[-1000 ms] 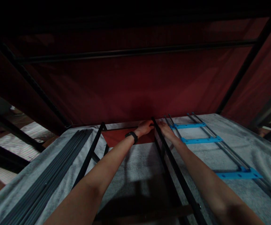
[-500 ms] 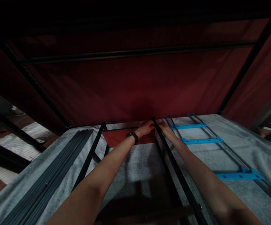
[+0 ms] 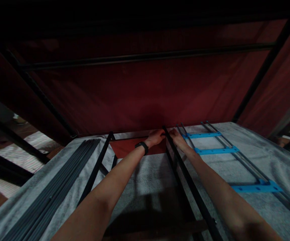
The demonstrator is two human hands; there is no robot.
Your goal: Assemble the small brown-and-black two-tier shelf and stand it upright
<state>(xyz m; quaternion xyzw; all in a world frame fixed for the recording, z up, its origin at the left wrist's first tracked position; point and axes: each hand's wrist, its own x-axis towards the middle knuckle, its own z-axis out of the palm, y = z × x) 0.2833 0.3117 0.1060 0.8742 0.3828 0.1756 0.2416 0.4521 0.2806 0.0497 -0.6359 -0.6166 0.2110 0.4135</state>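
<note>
A black metal frame (image 3: 186,172) rests on a grey blanket, its two long side bars running away from me. My left hand (image 3: 156,137) reaches in from the inner side to the far end of the right side bar, fingers curled against it. On the outer side of that same bar is my right hand (image 3: 176,137), its fingers bent in close to the end. Whatever small part may be between the fingers is hidden. A red-orange panel (image 3: 125,148) spans the frame's far end, partly behind my left hand. A dark wristband (image 3: 141,146) circles my left wrist.
Blue plastic crosspieces (image 3: 216,150) joined by thin grey rods lie on the right. A bundle of long grey tubes (image 3: 52,190) lies on the left of the grey blanket (image 3: 150,180). Beyond stands a dark red fabric wall (image 3: 140,93) with black bars.
</note>
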